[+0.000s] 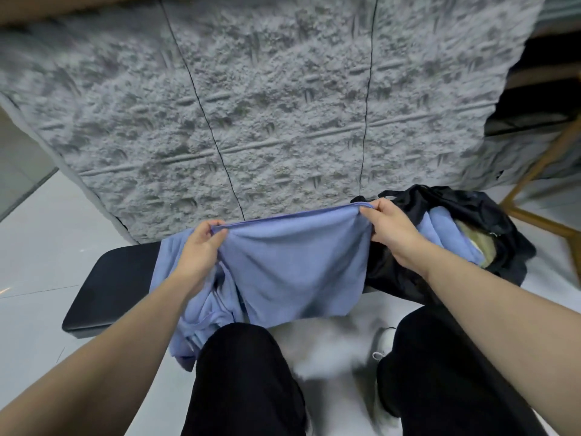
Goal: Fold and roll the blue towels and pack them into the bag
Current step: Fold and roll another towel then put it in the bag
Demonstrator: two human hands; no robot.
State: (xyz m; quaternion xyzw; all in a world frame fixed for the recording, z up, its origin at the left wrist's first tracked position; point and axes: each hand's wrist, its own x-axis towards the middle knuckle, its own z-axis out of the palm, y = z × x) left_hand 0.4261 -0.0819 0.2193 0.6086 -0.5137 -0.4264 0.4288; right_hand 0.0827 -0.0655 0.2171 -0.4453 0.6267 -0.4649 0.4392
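Towel stretched between your two hands

Head view: your left hand (201,247) pinches one top corner of a blue towel (292,265), your right hand (390,228) the other, so it hangs taut above the black bench (110,287). More blue towels (201,316) lie heaped under your left wrist. At your right, the black bag (471,221) gapes, a rolled towel (443,228) inside.

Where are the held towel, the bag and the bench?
Held towel (292,262), head view, middle of the hanging cloth.
Bag (490,212), head view, black rim.
Bench (110,287), head view, bare black top.
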